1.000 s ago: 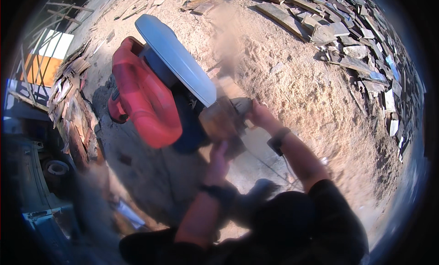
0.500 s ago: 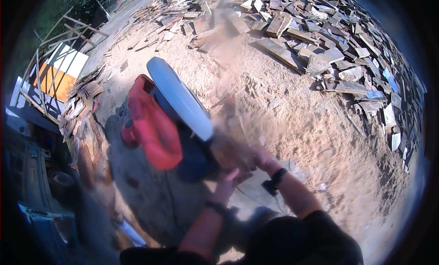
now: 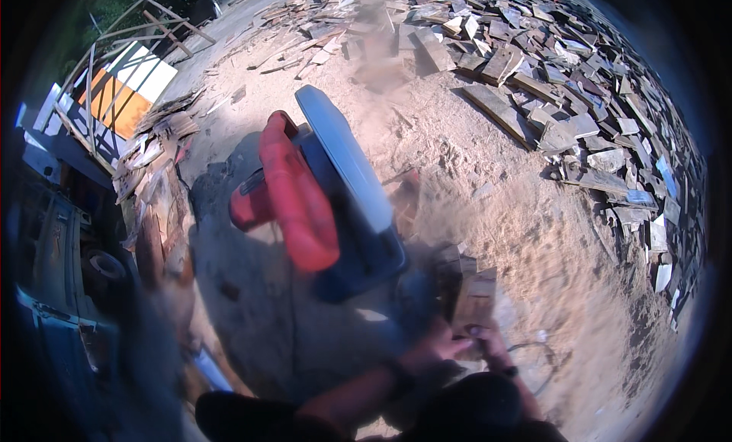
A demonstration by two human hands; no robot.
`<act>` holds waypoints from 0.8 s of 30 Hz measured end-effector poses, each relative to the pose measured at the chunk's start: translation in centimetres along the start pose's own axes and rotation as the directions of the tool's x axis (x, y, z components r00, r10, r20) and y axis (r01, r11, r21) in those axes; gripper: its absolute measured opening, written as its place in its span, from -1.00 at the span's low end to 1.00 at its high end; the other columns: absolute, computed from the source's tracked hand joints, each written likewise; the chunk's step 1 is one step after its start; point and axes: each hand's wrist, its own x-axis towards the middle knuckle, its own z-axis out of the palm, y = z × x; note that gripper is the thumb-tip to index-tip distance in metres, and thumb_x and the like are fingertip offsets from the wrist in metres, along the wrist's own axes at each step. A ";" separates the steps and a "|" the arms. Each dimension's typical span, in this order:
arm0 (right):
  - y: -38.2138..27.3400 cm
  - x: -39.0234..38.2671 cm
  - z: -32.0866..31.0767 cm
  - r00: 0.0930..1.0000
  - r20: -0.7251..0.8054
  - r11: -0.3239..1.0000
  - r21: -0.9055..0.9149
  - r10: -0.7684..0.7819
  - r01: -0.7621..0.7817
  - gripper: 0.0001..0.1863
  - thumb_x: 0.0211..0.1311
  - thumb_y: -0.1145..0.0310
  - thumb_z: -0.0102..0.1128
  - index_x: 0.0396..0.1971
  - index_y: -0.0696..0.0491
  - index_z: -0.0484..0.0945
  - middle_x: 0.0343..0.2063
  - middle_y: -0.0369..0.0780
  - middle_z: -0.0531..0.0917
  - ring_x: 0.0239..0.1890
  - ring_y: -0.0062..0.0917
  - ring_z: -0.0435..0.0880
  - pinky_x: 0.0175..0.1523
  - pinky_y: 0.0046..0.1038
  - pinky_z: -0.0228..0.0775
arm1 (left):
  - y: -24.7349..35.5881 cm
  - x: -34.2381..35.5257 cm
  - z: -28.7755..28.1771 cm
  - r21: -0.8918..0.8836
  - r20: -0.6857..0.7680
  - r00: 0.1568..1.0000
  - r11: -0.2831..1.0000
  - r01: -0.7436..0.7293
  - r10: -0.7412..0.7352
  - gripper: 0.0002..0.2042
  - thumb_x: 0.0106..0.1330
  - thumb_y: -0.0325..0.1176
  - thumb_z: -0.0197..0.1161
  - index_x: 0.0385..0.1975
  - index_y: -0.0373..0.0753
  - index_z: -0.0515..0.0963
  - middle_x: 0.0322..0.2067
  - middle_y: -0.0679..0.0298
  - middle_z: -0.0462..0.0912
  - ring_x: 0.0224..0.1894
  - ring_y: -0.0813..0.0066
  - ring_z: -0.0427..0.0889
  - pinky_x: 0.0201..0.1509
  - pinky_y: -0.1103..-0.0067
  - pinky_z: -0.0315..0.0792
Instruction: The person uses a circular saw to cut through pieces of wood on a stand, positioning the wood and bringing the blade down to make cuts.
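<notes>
A power saw with red housing and handle [image 3: 305, 221], a pale grey blade guard [image 3: 343, 156] and a dark base [image 3: 358, 266] stands in the middle of the ground. Below and right of it, my left hand [image 3: 438, 343] and my right hand [image 3: 492, 347] are closed on the near end of short wooden pieces [image 3: 473, 297], held clear of the blade guard. Motion blur hides exactly how many pieces there are and how the fingers lie.
A big heap of wood offcuts [image 3: 587, 129] spreads along the back and right over sawdust-covered ground [image 3: 526, 259]. Bark and slabs [image 3: 156, 213] lie at the left, beside an old teal metal vehicle part [image 3: 57, 259]. Farther back stand leaning poles and white-and-orange boards [image 3: 122, 95].
Both my hands have drawn down and to the right with the wood, away from the saw. The view has shifted, so the saw and surroundings sit farther right, with more background showing.
</notes>
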 end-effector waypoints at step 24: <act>-36.0 5.3 6.9 0.486 0.601 0.607 -0.001 -0.635 0.794 -0.19 0.19 -0.08 -0.02 0.25 0.17 -0.02 0.17 0.07 0.20 0.20 -0.24 0.24 0.32 -0.33 -0.10 | -7.3 -13.6 -25.9 0.352 0.298 0.870 0.893 0.282 -0.392 -0.19 -0.01 0.09 0.28 0.15 -0.35 0.21 0.01 0.02 0.44 0.06 0.24 0.41 0.09 0.48 0.28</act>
